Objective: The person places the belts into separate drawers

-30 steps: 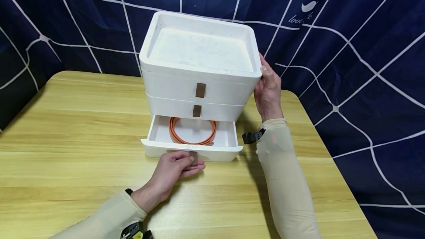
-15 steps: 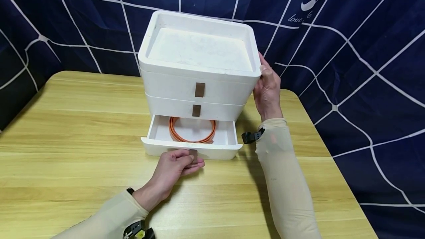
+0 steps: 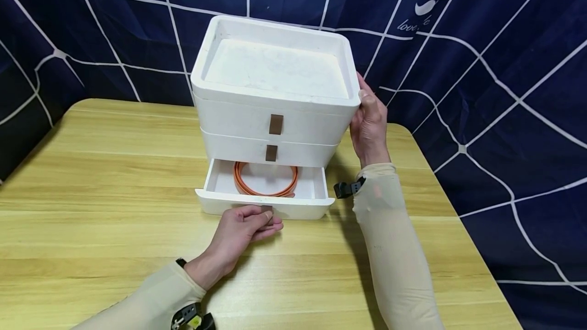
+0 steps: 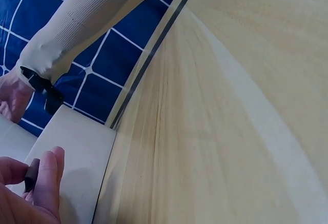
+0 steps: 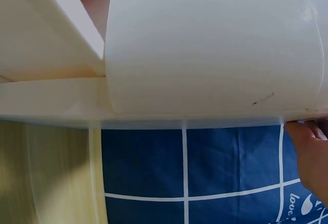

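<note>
A white drawer unit [image 3: 275, 101] stands on the table, its bottom drawer [image 3: 220, 202] pulled partly out. Inside that drawer lies an orange coil [image 3: 243, 187], cable or hose by its look; its rear part is hidden under the unit. My left hand [image 3: 238, 233] pinches the brown pull tab [image 4: 32, 175] on the drawer's front between thumb and fingers. My right hand [image 3: 369, 124] rests against the unit's upper right side, fingers along the wall and thumb near the rim. The right wrist view shows only part of this hand [image 5: 312, 155] at its right edge.
Two closed drawers with brown tabs [image 3: 276, 124] sit above the open one. The unit's top is a shallow tray [image 3: 275, 93]. A wooden table [image 3: 114, 208] runs around it, with a dark blue curtain [image 3: 137, 29] behind and to the right.
The bottom drawer has slid slightly inward, toward the unit, with my left hand still on its tab. My right hand has stayed at the unit's side.
</note>
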Available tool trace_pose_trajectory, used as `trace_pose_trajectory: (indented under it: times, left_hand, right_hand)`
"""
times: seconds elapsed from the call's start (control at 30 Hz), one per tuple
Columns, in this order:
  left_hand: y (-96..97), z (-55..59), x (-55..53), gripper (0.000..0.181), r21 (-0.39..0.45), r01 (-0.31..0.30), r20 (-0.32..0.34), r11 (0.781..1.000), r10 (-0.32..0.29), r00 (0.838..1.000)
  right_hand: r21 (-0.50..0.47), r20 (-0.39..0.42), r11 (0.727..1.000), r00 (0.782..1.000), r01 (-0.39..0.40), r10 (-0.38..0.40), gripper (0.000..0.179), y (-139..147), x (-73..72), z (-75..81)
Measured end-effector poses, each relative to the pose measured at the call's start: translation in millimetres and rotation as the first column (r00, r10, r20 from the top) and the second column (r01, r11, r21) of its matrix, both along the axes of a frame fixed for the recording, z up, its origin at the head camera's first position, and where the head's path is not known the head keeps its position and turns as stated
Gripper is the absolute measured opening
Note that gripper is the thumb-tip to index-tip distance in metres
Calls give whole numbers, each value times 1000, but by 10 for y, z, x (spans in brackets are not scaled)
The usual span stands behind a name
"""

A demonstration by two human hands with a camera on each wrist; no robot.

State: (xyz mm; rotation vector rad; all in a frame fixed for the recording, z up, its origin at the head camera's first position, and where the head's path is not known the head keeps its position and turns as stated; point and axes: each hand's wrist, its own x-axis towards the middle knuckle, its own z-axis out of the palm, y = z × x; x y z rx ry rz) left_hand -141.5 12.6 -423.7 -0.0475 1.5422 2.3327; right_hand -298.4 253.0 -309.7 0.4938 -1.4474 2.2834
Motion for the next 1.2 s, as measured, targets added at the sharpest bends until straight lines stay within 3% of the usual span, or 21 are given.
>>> trace_pose_trajectory:
  times: [0.27, 0.6, 0.93, 1.2]
  left_hand:
    - [-11, 0, -31, 22, -21, 20, -25, 1000, -20, 999]
    - [-46, -7, -96, 20, -43, 22, 0, 999, -22, 1000]
    - [-38, 4, -108, 22, -27, 39, -17, 999, -39, 999]
    - [-44, 21, -143, 24, -24, 43, -25, 999, -44, 999]
  right_hand:
    - [-4, 18, 1000, 1000, 1, -1, 55, -2, -5, 6]
    - [-25, 32, 1000, 999, -8, 8, 54, 4, -14, 3]
    - [6, -8, 1000, 1000, 5, -5, 58, 17, -41, -29]
    - [-36, 35, 999, 999, -17, 19, 57, 2, -26, 7]
